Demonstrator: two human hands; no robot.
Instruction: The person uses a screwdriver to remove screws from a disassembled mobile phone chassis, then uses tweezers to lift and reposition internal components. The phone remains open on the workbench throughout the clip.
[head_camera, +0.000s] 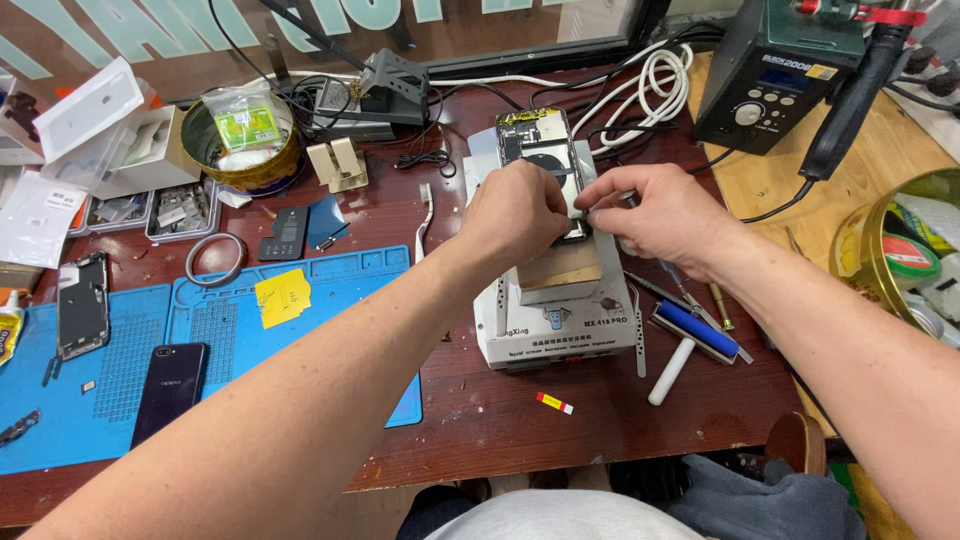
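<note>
While both hands meet over the opened phone, the scene reads as follows.
Left hand: left hand (517, 213) is curled shut, fingertips pressed on the middle of the opened phone (533, 140); what it pinches cannot be told.
Right hand: right hand (665, 215) is closed in a pinch at the phone's right edge, just beside the left hand.
Opened phone: lies back-open on top of the white heating station (555, 325), its upper half showing past the knuckles.
Heating station: stands on the dark red tabletop (480, 410), a tan block under the phone.
Right of it: blue roller (690, 335) and thin metal tools.
Left of it: blue work mat (120, 420) with a dark phone (168, 388), a yellow note (283, 297) and another stripped phone (82, 305).
Far back: black soldering station (775, 75), white cable coil (660, 80), round tin (240, 150).
</note>
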